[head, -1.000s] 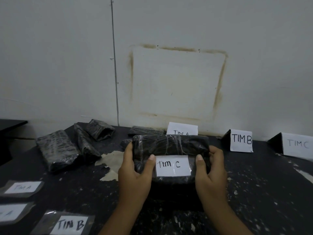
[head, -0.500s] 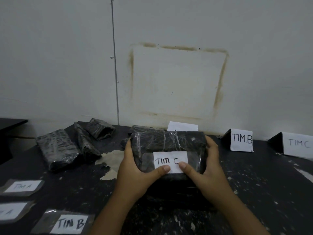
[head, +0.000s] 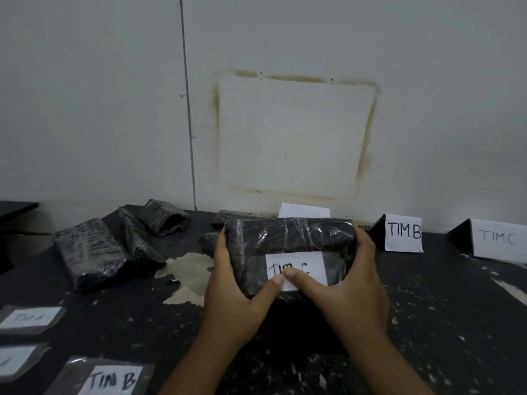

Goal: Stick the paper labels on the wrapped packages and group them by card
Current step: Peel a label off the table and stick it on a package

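I hold a black wrapped package [head: 288, 238] upright on the dark table, near its middle. A white "TIM C" label [head: 308, 265] sits on its front face. My left hand [head: 236, 283] grips the package's left end, my right hand [head: 350, 286] grips the right end, and both thumbs press together on the label's lower middle. Folded cards stand at the back: "TIM B" [head: 402, 232], "TIM C" [head: 498, 240], and a third card [head: 303, 211] mostly hidden behind the package.
Several unlabelled black packages [head: 88, 253] lie at the back left. Loose taped labels lie at the front left: "TIM A" [head: 30, 318], another partly cut off [head: 15, 361], and "TIM B" [head: 109, 380]. A torn patch [head: 188, 273] marks the table top.
Both thumbs slid inward along the label from its two ends until they met at its middle. The package tipped slightly toward me.
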The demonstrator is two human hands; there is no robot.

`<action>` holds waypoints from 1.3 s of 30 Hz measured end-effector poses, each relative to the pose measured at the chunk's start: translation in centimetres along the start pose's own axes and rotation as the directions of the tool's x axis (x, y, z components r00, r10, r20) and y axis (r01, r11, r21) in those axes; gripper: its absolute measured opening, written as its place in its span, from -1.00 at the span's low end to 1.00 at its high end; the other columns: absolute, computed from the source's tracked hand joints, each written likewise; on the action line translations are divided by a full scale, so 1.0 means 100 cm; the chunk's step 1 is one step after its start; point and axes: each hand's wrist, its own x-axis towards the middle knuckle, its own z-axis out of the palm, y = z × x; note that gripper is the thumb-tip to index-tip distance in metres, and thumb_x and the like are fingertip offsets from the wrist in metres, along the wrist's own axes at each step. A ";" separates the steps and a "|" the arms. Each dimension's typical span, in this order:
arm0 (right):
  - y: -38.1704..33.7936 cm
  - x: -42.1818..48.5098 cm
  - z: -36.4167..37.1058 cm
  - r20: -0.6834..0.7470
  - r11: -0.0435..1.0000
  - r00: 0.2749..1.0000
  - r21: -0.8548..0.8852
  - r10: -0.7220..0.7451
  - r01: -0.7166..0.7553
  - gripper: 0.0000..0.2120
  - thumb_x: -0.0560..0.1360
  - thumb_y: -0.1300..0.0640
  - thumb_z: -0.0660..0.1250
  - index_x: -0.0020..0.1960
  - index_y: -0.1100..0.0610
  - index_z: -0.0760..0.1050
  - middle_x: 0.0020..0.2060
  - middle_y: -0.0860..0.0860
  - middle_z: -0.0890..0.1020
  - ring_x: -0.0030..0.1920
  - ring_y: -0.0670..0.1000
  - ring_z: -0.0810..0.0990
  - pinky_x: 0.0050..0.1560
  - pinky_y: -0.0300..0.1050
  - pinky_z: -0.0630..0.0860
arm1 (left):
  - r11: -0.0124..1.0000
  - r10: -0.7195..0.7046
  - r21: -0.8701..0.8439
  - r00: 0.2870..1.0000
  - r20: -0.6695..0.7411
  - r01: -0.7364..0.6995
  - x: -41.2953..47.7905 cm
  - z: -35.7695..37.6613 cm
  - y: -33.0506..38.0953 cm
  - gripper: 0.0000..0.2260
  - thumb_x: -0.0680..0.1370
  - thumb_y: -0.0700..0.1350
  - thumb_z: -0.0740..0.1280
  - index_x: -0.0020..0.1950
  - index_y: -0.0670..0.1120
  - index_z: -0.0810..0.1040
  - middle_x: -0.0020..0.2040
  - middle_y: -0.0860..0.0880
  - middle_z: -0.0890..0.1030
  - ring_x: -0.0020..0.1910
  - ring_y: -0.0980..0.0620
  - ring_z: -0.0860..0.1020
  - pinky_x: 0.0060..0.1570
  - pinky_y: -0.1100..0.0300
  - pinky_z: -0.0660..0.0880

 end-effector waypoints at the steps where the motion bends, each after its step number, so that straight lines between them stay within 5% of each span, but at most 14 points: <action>1: 0.000 0.000 0.002 -0.028 1.000 1.000 -0.004 0.013 -0.013 0.05 -0.06 -0.55 0.34 0.34 -0.25 0.11 0.17 -0.20 0.49 -0.02 -0.12 0.50 -0.16 -0.15 0.37 | 1.000 0.014 0.004 1.000 -0.006 -0.014 -0.001 0.002 0.000 -0.05 0.32 0.07 0.52 0.54 0.15 -0.01 0.36 0.33 0.31 0.27 0.48 0.31 0.09 0.58 0.32; 4: 0.000 0.001 0.004 -0.088 0.999 0.995 0.012 0.045 -0.044 -0.05 -0.01 -0.55 0.28 0.30 -0.22 0.18 0.12 -0.16 0.53 -0.06 -0.09 0.50 -0.26 -0.21 0.34 | 0.998 0.053 0.023 0.998 -0.016 -0.053 -0.002 0.007 -0.003 -0.06 0.34 -0.06 0.54 0.54 0.10 0.01 0.23 0.47 0.29 0.16 0.61 0.31 -0.02 0.66 0.30; 8: 0.004 0.003 0.007 -0.131 0.996 0.991 0.086 0.033 -0.022 -0.27 0.15 -0.44 0.30 0.23 -0.19 0.26 0.01 -0.20 0.53 -0.12 -0.13 0.49 -0.28 -0.37 0.30 | 0.999 0.049 0.024 0.999 -0.020 -0.049 -0.003 0.006 -0.001 -0.06 0.33 -0.05 0.54 0.54 0.12 0.02 0.26 0.42 0.32 0.21 0.51 0.35 0.03 0.58 0.38; 15: 0.017 0.010 0.008 -0.147 0.969 0.989 0.241 -0.012 0.048 -0.69 0.50 0.14 0.32 0.17 -0.14 0.37 -0.08 -0.26 0.55 -0.06 -0.32 0.53 -0.20 -0.43 0.39 | 1.000 0.011 0.004 1.000 -0.023 -0.011 -0.002 0.004 -0.004 -0.09 0.35 -0.07 0.54 0.53 0.11 0.04 0.21 0.44 0.34 0.15 0.55 0.36 -0.04 0.60 0.39; 18: 0.018 0.012 0.005 -0.133 0.962 0.991 0.267 -0.024 0.059 -0.71 0.54 0.22 0.24 0.19 -0.09 0.39 -0.09 -0.23 0.57 -0.05 -0.34 0.53 -0.17 -0.43 0.41 | 1.000 -0.025 -0.004 1.000 -0.018 0.025 -0.004 0.004 -0.002 -0.08 0.33 0.03 0.54 0.52 0.16 0.03 0.24 0.39 0.38 0.19 0.41 0.43 0.05 0.47 0.45; 21: 0.013 0.008 0.003 -0.089 0.959 0.996 0.281 -0.024 0.049 -0.77 0.53 -0.01 0.26 0.16 -0.19 0.35 -0.09 -0.29 0.56 -0.07 -0.32 0.54 -0.17 -0.35 0.45 | 0.994 -0.106 -0.020 0.992 -0.061 0.105 -0.005 0.004 0.005 0.07 0.09 0.36 0.51 0.49 0.22 0.06 0.22 0.35 0.44 0.18 0.32 0.47 0.11 0.32 0.47; 25: 0.003 -0.001 0.005 0.004 0.989 0.998 0.138 -0.064 0.063 -0.34 0.16 -0.44 0.37 0.16 -0.27 0.24 0.00 -0.29 0.52 -0.07 -0.31 0.53 -0.22 -0.33 0.43 | 0.980 -0.130 0.128 0.979 -0.157 0.151 -0.005 0.000 0.007 0.18 -0.08 0.55 0.38 0.47 0.22 0.08 0.25 0.18 0.49 0.17 0.11 0.51 0.08 0.14 0.49; 35: 0.009 -0.003 0.011 -0.003 0.972 0.995 0.212 -0.101 0.099 -0.37 0.28 -0.08 0.49 0.25 -0.15 0.27 0.11 -0.17 0.49 0.08 -0.33 0.46 -0.11 -0.46 0.38 | 0.998 -0.063 0.015 0.973 -0.223 0.068 0.000 0.001 0.000 -0.07 0.15 0.33 0.41 0.46 0.02 0.30 0.23 0.09 0.56 0.15 0.15 0.54 0.07 0.27 0.51; 39: 0.013 -0.003 0.013 -0.029 0.962 0.994 0.250 -0.108 0.112 -0.51 0.40 0.07 0.43 0.24 -0.12 0.29 0.11 -0.11 0.51 0.09 -0.26 0.47 -0.04 -0.39 0.38 | 0.998 -0.043 0.026 0.969 -0.244 0.051 0.004 0.001 -0.002 -0.24 0.30 0.20 0.42 0.43 -0.07 0.37 0.16 0.06 0.60 0.04 0.26 0.56 -0.12 0.60 0.40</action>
